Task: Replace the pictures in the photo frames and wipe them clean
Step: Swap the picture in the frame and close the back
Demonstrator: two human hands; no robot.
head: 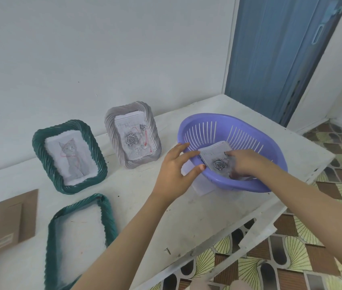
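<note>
the rose picture point(217, 161) lay tilted inside the purple basket point(247, 132), grey flower on pale paper. the right hand point(244, 163) pinched its edge; the left hand point(173, 171) was open, fingers spread at the basket's rim. the paper's lower part was hidden by that rim. an empty green frame point(103, 216) lay flat on the white table point(187, 216), patterned floor point(291, 258) beyond.
</note>
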